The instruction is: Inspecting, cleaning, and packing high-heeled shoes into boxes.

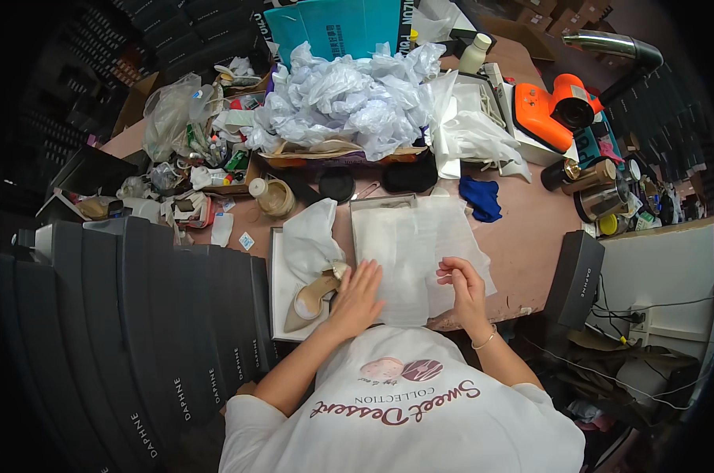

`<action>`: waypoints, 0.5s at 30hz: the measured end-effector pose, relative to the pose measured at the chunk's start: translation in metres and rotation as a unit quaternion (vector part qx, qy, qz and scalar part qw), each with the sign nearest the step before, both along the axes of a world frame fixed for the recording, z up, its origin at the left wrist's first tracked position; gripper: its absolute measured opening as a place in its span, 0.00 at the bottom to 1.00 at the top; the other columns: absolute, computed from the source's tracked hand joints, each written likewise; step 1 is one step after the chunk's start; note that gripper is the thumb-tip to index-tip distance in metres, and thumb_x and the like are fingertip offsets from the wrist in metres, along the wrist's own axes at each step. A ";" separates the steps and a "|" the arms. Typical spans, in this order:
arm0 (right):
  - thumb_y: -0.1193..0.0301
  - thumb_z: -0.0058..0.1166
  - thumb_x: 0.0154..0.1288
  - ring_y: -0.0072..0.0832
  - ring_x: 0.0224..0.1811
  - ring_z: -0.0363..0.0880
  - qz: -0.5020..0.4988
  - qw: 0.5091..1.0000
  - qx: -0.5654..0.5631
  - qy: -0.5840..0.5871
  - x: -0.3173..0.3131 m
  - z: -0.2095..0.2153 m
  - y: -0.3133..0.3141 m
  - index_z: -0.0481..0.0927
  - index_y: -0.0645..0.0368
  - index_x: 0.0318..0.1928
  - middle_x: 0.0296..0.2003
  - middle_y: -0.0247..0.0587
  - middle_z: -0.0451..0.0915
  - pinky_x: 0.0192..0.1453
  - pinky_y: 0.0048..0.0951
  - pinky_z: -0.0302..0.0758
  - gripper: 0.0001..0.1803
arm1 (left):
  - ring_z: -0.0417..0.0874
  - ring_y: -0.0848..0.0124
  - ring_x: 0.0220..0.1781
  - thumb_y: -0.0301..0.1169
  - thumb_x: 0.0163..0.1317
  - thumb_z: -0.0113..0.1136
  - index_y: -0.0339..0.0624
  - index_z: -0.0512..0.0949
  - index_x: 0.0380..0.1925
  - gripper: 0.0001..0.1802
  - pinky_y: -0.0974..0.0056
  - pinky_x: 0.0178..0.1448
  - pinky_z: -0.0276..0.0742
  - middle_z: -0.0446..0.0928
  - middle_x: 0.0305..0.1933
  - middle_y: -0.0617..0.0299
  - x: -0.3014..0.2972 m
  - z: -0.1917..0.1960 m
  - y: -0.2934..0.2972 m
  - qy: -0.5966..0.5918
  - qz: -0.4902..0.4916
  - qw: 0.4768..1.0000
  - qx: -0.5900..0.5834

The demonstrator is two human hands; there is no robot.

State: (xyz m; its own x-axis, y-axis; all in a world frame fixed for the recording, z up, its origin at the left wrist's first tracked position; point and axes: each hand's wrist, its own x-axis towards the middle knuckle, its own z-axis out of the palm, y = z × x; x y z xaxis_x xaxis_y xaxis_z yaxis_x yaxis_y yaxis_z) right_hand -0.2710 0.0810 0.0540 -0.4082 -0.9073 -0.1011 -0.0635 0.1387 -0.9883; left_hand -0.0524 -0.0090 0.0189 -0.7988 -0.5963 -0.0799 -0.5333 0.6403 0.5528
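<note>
A sheet of thin white tissue paper (408,236) covers an open shoebox (382,202) in front of me and spreads past its right side. My left hand (358,299) lies on the paper's left part, fingers stretched out. Over the right part hovers my right hand (463,292), its fingers half curled and a little apart, with nothing visible in them. Just left of my left hand, a beige pointed-toe heeled shoe (300,309) rests in a white-lined box part (277,272). Crumpled white tissue (312,235) lies at its far end; my left hand hides part of the shoe.
Dark shoeboxes (152,315) stand stacked at left; another dark box (575,272) is at right. Beyond lie a heap of crumpled tissue (357,94), a jar (274,197), a blue cloth (481,199) and an orange device (540,114). Metallic canisters (601,197) stand far right.
</note>
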 end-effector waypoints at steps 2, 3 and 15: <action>0.70 0.42 0.70 0.41 0.55 0.73 0.081 0.995 0.031 -0.040 0.019 0.008 0.001 0.68 0.71 0.56 0.52 0.56 0.73 0.59 0.31 0.69 0.20 | 0.58 0.53 0.70 0.28 0.57 0.55 0.33 0.63 0.61 0.30 0.48 0.73 0.45 0.59 0.66 0.45 -0.031 -0.015 0.010 -0.045 -0.032 0.998 -0.037; 0.67 0.42 0.70 0.43 0.59 0.69 0.096 0.994 0.046 -0.002 0.033 -0.008 0.001 0.65 0.72 0.58 0.55 0.58 0.70 0.62 0.33 0.65 0.23 | 0.60 0.53 0.69 0.28 0.57 0.54 0.33 0.65 0.59 0.28 0.49 0.72 0.48 0.61 0.65 0.45 -0.036 -0.033 0.010 -0.017 -0.038 0.999 -0.017; 0.68 0.59 0.55 0.47 0.59 0.68 0.305 0.839 -0.089 0.443 0.106 -0.026 -0.073 0.63 0.63 0.62 0.56 0.53 0.70 0.68 0.37 0.59 0.34 | 0.67 0.51 0.61 0.28 0.46 0.63 0.38 0.67 0.56 0.33 0.54 0.63 0.64 0.67 0.56 0.47 0.133 -0.081 0.005 -0.008 0.248 0.968 0.043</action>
